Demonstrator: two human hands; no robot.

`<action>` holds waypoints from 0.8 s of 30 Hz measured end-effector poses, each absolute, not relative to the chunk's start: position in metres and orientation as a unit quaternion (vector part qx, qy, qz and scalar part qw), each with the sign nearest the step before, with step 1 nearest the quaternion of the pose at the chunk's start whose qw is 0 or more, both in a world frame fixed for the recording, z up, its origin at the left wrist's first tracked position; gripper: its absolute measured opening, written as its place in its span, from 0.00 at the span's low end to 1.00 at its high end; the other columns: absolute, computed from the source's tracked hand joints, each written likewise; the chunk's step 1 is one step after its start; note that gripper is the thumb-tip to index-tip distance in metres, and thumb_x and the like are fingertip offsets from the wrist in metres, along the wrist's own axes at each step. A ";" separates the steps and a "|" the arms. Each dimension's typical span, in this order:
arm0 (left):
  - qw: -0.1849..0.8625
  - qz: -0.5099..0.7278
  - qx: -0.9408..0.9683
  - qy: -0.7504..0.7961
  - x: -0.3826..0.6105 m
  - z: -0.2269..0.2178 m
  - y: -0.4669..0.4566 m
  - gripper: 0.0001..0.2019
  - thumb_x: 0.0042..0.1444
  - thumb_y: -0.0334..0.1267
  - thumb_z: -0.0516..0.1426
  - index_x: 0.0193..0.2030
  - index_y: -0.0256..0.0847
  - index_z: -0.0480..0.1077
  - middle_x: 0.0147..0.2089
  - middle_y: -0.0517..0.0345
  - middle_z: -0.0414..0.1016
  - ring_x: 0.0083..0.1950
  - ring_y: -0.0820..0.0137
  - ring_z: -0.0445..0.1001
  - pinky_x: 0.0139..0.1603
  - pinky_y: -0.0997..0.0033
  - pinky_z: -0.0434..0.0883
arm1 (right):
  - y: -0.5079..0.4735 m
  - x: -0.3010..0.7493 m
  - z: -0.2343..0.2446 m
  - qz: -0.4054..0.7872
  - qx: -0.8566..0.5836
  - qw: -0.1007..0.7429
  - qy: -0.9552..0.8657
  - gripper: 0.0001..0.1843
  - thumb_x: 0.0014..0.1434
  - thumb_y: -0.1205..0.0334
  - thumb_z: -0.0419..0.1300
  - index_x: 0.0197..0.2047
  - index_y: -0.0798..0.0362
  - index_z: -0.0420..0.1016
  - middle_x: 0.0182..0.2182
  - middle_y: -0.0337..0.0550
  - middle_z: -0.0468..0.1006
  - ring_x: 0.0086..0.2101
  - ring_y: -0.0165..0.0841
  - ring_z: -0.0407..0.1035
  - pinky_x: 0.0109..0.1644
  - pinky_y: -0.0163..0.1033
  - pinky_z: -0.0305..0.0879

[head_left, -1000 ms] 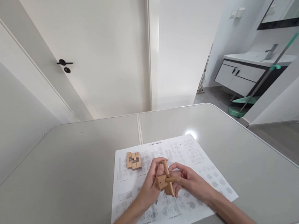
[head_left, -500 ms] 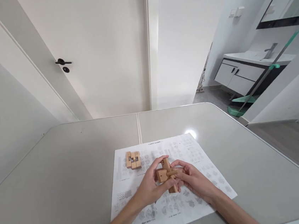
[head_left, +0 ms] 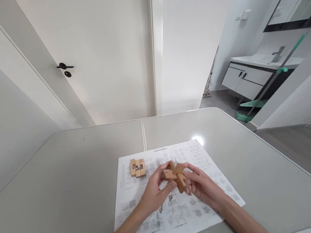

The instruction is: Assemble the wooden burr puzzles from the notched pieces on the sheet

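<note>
A wooden burr puzzle (head_left: 177, 173), made of interlocking light-brown pieces that stick out in several directions, is held above the printed sheet between both hands. My left hand (head_left: 154, 190) grips its left side, with the thumb below and the fingers behind it. On the right side, my right hand (head_left: 204, 185) pinches it with thumb and fingers; parts of the fingers are hidden behind the wood. To the left, a second wooden puzzle (head_left: 138, 173) of small notched blocks lies flat on the sheet, with gaps in its middle.
The white instruction sheet (head_left: 144, 221) with grey diagrams lies on a light grey table (head_left: 69, 192) that has a seam down its middle. Beyond the table stands a white door (head_left: 105, 62) with a black handle. A washbasin cabinet (head_left: 246, 77) and a green broom (head_left: 281, 70) are at the right.
The burr puzzle has been turned and tilted in my hands, so its pieces now point differently. Both hands have shifted their fingers slightly. The second puzzle stays on the sheet.
</note>
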State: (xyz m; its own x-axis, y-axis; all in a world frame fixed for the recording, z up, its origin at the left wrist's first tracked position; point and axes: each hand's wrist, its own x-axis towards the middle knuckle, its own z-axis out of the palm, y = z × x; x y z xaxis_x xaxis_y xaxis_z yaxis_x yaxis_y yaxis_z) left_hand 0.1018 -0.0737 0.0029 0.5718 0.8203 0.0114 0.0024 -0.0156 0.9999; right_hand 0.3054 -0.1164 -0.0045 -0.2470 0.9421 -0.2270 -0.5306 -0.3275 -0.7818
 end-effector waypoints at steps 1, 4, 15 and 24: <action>0.619 0.327 0.635 0.327 0.102 0.002 -0.074 0.31 0.64 0.51 0.62 0.71 0.46 0.62 0.65 0.44 0.70 0.64 0.52 0.70 0.68 0.49 0.65 | -0.116 0.306 -0.004 0.731 -0.358 0.512 -0.275 0.20 0.60 0.50 0.71 0.47 0.51 0.70 0.21 0.33 0.74 0.22 0.28 0.68 0.29 0.33 0.65; 0.606 0.325 0.643 0.337 0.102 0.001 -0.074 0.32 0.66 0.50 0.60 0.73 0.49 0.58 0.70 0.45 0.65 0.68 0.52 0.68 0.70 0.48 0.63 | -0.113 0.309 -0.005 0.711 -0.366 0.546 -0.248 0.18 0.59 0.52 0.72 0.42 0.50 0.70 0.27 0.36 0.76 0.23 0.26 0.66 0.27 0.31 0.63; 0.539 0.354 0.677 0.355 0.105 0.004 -0.072 0.18 0.69 0.47 0.57 0.63 0.48 0.69 0.66 0.48 0.70 0.64 0.58 0.71 0.67 0.54 0.68 | -0.096 0.335 -0.031 0.574 -0.427 0.675 -0.181 0.15 0.57 0.54 0.74 0.41 0.48 0.75 0.45 0.42 0.78 0.27 0.27 0.64 0.26 0.34 0.69; 0.413 0.344 0.777 0.329 0.103 0.007 -0.075 0.08 0.70 0.39 0.54 0.49 0.47 0.74 0.54 0.51 0.76 0.55 0.61 0.74 0.59 0.58 0.71 | -0.097 0.336 -0.025 0.523 -0.459 0.693 -0.190 0.21 0.57 0.53 0.73 0.50 0.44 0.72 0.49 0.40 0.77 0.31 0.28 0.68 0.28 0.33 0.68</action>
State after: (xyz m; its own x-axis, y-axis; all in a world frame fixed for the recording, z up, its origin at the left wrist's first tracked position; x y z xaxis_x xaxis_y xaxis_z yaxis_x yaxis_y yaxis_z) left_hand 0.1030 -0.0747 0.0065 0.5471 0.7947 0.2630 0.2263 -0.4429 0.8676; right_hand 0.3362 -0.0967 -0.0252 0.3813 0.8984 -0.2178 -0.5501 0.0312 -0.8345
